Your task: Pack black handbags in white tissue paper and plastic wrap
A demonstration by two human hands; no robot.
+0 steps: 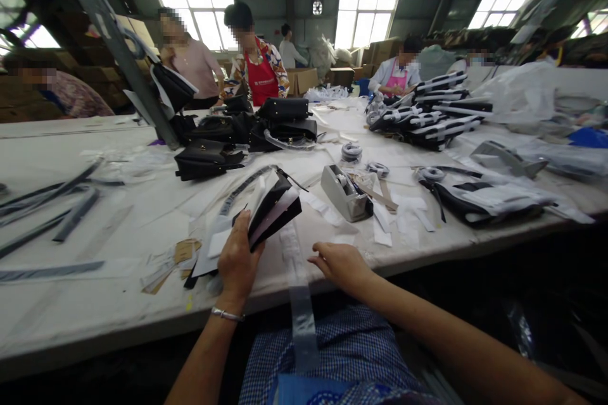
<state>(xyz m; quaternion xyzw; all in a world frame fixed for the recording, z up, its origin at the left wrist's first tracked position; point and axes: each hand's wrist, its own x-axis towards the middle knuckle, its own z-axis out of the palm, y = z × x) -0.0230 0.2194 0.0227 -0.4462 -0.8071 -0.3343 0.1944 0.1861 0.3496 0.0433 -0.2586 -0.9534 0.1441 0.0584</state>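
We cannot read the brown tags (185, 249) on the table (142, 209). Left hand (239, 259) clamps black item (278, 215) above table, partly hiding it; beyond, lettering on red apron (266, 79) too small. Right hand (341, 264): digits slightly apart, forearm cut off.

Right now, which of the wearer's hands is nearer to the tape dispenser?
Right. The right hand is just on the wearer's side of the tape dispenser, apart from it; the left hand, holding a black item, is farther off, leftward.
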